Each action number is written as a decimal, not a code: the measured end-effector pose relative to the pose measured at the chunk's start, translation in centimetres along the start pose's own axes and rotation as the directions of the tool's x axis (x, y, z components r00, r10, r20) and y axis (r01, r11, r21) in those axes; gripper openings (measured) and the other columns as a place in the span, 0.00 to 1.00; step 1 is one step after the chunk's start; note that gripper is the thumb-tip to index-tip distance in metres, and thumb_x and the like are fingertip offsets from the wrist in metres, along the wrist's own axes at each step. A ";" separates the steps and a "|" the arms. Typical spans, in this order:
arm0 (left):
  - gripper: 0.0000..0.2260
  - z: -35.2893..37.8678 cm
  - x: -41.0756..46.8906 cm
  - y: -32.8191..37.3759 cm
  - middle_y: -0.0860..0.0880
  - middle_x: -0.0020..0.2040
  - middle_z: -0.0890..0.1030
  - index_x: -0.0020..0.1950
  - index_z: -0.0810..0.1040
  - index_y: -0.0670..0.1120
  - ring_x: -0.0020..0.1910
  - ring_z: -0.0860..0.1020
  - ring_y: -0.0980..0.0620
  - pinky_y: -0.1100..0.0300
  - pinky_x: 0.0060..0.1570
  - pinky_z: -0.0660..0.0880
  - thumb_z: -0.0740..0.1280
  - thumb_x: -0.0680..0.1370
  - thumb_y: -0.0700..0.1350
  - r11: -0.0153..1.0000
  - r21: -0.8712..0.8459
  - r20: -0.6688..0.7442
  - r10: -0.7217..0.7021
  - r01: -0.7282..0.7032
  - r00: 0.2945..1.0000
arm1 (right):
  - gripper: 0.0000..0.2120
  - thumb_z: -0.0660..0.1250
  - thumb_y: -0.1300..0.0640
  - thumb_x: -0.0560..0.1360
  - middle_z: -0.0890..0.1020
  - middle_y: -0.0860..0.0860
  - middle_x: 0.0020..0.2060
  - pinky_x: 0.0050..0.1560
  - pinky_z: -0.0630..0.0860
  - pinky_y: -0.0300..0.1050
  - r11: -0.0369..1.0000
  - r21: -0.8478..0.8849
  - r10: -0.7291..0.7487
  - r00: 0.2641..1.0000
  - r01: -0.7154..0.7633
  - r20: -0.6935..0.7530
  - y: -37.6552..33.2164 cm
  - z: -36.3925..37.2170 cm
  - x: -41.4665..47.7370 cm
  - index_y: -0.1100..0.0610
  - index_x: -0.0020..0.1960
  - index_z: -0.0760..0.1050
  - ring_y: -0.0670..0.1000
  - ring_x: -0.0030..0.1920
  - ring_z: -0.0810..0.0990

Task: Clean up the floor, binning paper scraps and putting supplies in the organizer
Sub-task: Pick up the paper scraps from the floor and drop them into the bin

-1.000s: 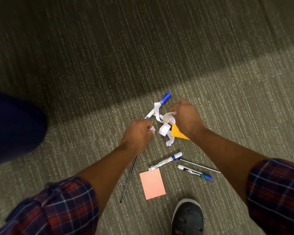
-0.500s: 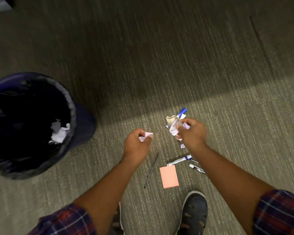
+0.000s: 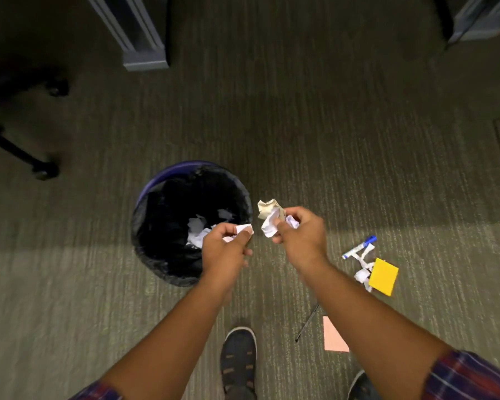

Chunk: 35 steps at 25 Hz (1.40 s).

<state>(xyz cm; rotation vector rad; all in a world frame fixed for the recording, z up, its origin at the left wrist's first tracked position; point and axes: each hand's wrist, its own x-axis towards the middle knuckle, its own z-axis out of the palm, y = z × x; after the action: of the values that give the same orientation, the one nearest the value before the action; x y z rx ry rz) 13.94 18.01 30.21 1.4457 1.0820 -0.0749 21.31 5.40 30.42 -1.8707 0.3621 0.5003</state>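
From the head camera, looking down at a ribbed grey-green carpet (image 3: 358, 157): the left hand (image 3: 224, 252) is over the near rim of a round bin (image 3: 145, 194) with a black liner, its fingers (image 3: 244, 235) pinched closed on a small white scrap (image 3: 243, 228). The right hand (image 3: 300, 235), just beside the bin's right edge, has its fingers closed around a crumpled wad of white and beige paper (image 3: 269, 216). White crumpled paper (image 3: 198, 229) already lies inside the bin.

On the carpet to the right lie a blue-capped marker (image 3: 360, 247) (any printing on its barrel is too blurred to read), white paper strips (image 3: 363, 272) touching it, and a yellow sticky-note pad (image 3: 383, 276) against those strips. Nearer the person are a thin black pen (image 3: 306, 324) and a pink sticky note (image 3: 332, 337), both partly hidden by the right forearm. A dark shoe (image 3: 238, 362) shows between the arms, plaid sleeves at the bottom corners. No organizer is in view.
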 end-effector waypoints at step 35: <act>0.02 12.4 -2.3 -7.1 0.46 0.48 0.83 0.50 0.80 0.51 0.45 0.80 0.50 0.60 0.45 0.75 0.70 0.78 0.45 0.930 0.232 0.139 0.260 -0.286 0.956 | 0.14 0.66 0.63 0.76 0.84 0.56 0.52 0.59 0.77 0.53 0.966 -0.194 0.130 0.967 -0.174 -0.221 16.8 -11.2 0.3 0.60 0.61 0.77 0.56 0.54 0.82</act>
<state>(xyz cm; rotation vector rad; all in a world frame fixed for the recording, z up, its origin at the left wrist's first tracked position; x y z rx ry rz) 14.82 5.25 23.45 1.7881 0.7950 -0.0903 15.42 -10.91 20.03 -2.1196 0.6161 0.4626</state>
